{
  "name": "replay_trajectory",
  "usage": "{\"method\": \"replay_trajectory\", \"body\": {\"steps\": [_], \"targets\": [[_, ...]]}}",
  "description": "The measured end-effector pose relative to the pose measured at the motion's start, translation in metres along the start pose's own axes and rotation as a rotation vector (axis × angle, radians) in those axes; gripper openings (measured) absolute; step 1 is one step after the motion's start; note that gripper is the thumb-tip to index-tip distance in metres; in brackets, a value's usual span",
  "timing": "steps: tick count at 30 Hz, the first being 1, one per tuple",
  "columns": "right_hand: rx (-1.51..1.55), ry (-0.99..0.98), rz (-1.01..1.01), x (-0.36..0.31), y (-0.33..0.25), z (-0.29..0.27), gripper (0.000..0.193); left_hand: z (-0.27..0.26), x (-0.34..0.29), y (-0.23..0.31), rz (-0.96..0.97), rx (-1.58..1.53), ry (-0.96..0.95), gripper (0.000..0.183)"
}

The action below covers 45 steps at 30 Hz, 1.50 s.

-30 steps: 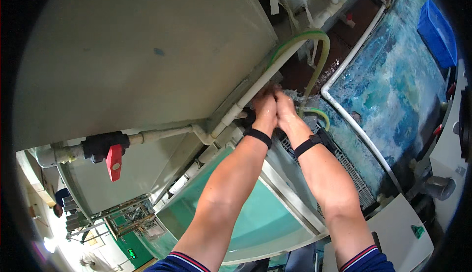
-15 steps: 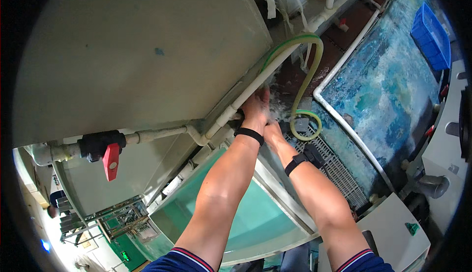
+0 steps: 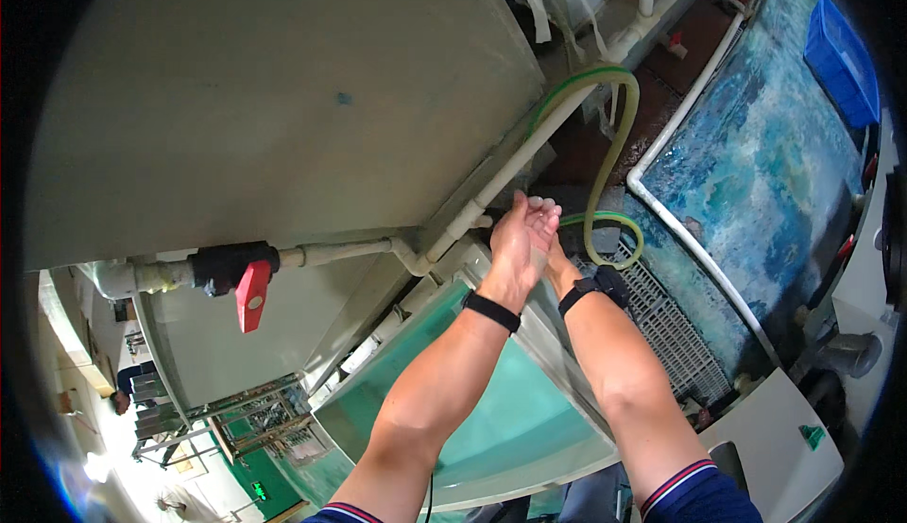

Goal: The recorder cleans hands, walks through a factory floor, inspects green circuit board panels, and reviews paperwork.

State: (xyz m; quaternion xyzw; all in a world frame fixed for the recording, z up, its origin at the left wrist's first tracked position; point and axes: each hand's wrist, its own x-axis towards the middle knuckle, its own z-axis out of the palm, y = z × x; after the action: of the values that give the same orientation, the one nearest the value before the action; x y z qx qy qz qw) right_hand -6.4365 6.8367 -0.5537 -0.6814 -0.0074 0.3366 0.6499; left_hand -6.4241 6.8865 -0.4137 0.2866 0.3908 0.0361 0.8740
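Observation:
My left hand (image 3: 521, 244) is raised beside the white pipe, palm turned up and fingers loosely curled, with nothing in it. Behind it, my right hand (image 3: 559, 266) is mostly covered; the two hands meet or overlap, and the right fingers do not show. Dark bands circle both wrists, the right one carrying a small black device. A yellowish-green hose (image 3: 621, 136) loops over the white pipe (image 3: 501, 178) and curls down just right of my hands. Its end cannot be made out.
A tank (image 3: 567, 400) of turquoise water stands below my forearms. At left is a valve with a red handle (image 3: 251, 296). A plastic grate (image 3: 671, 334) and a white floor pipe (image 3: 704, 258) lie to the right. A blue crate (image 3: 841, 65) sits far right. A person appears at far left.
Both hands have drawn back toward me from the splashing water under the pipe. The splash no longer shows. My left hand has turned palm up, and the view has shifted slightly.

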Motion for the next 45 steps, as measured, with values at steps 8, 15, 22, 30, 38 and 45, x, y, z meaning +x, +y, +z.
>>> {"method": "replay_trajectory", "body": {"steps": [8, 15, 22, 30, 38, 45], "targets": [[0.944, -0.207, -0.044, -0.04, -0.103, -0.093, 0.06, 0.094, -0.088, 0.016, 0.198, 1.314, -0.271, 0.044], [1.239, -0.023, -0.113, -0.209, -0.342, -0.122, 0.072, 0.237, -0.184, 0.05, 0.583, 1.577, -0.559, 0.065], [1.226, -0.092, -0.113, -0.311, -0.508, -0.075, 0.076, 0.259, -0.284, 0.148, 1.061, 1.319, -0.58, 0.055], [0.94, -0.763, -0.009, -0.433, -0.523, 0.123, 0.094, 0.084, -0.499, 0.292, 1.724, 1.484, -0.238, 0.049], [0.55, -1.526, 0.1, -0.708, -0.426, 0.515, 0.106, -0.313, -0.79, 0.399, 1.914, 1.579, 1.066, 0.027], [0.651, -1.579, 0.511, -0.918, -0.281, 0.71, 0.074, -0.556, -1.047, 0.378, 1.41, -0.719, 0.008, 0.043]]}}
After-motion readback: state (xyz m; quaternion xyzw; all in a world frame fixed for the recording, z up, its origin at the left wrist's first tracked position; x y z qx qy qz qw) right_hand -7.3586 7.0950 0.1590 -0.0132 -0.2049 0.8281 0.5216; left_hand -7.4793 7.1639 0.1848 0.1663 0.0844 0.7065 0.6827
